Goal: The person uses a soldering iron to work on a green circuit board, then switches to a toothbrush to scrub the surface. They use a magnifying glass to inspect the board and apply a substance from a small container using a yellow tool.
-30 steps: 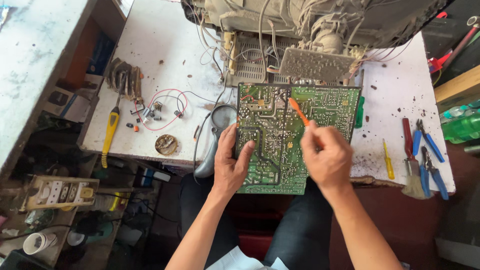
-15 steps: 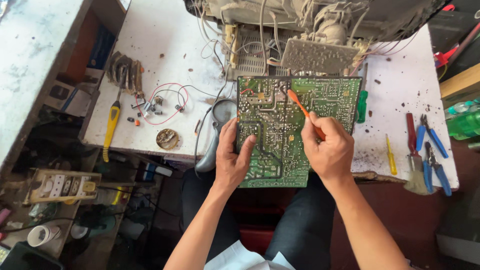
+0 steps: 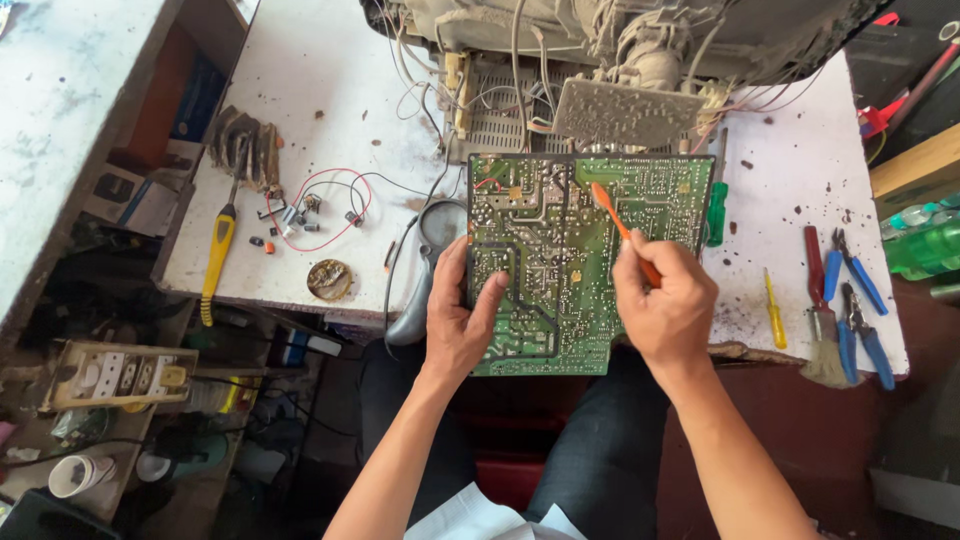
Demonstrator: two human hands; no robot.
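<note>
Left hand clamps the large green printed circuit board at the white desk edge, right hand pinches the orange-handled toothbrush; best short, light strokes, board steady.

**Free room around the board**

The circuit board overhangs the desk's front edge, with the left hand on its left side and the right hand on its right, holding an orange brush. Behind it, the dusty chassis and hanging wires block the back edge. Left lies bare desk up to the red wire loop and yellow screwdriver. Right, a bare strip runs to the pliers at the right edge.
</note>
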